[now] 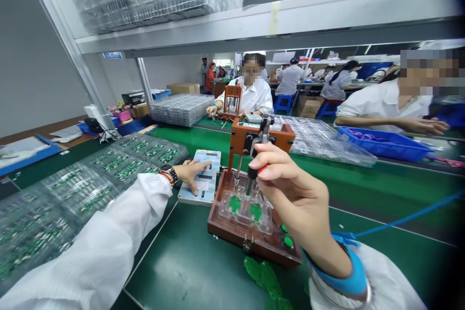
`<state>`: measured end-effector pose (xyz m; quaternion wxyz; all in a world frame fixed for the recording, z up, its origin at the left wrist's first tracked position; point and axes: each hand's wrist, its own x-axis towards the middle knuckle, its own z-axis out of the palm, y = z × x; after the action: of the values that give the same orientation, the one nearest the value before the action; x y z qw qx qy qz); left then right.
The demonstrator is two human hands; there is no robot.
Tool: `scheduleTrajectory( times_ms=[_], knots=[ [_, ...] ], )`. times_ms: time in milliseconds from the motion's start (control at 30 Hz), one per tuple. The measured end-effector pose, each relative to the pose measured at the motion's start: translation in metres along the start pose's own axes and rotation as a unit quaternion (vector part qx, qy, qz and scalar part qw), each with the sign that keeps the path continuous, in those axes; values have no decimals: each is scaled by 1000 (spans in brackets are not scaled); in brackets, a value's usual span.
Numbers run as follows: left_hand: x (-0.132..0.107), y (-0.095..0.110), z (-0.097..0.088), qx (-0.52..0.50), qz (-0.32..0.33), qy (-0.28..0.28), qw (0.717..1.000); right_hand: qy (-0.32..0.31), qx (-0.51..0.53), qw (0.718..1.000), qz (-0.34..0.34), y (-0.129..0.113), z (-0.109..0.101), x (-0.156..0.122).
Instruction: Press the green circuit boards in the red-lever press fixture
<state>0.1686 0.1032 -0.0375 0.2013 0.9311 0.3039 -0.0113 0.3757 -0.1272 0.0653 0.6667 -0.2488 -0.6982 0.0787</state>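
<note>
- Black lever [253, 170] of the orange-and-brown press [232, 225], just right of the frame's centre, sits within the grip of the right hand [303, 193]; thumb and fingertips close around it, leaving no clear gap, from its right side.
- Its long axis stands steep and slightly tilted: the top leans towards the upper right of the frame, the lower end points down and a little left.
- Two green circuit boards [255, 211] lie side by side in the clear holder [244, 216] on the press base, below that grip and left of the wrist; whether the lever's lower end touches the holder cannot be told.
- Wooden base edges slant from the middle of the frame towards the lower right.
- Left hand [191, 175], left of the press, has its grip spread wide, fingers resting over two pale blue control boxes [187, 196] and holding nothing visible; the index finger points right.
- Clear trays [119, 185] of green boards fill the left side of the green tabletop [181, 256].
- Green flat pieces [263, 276] lie at the bottom, right of centre.
</note>
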Motion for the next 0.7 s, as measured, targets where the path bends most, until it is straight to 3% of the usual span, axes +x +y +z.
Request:
scheduleTrajectory(
  times_ms=[300,400,533,700],
  knots=[
    [1,7,6,-65,-43,-38,996,30,-33,999,1,2,3,-4],
    [-16,-1,1,-109,-56,52,991,31,-55,998,-4,5,1,-7],
    [-78,-42,-20,-117,-149,248,950,67,-62,996,0,11,1,-9],
    [-182,-105,-48,-72,-298,374,875,79,-64,995,-1,11,4,-8]
  ],
)
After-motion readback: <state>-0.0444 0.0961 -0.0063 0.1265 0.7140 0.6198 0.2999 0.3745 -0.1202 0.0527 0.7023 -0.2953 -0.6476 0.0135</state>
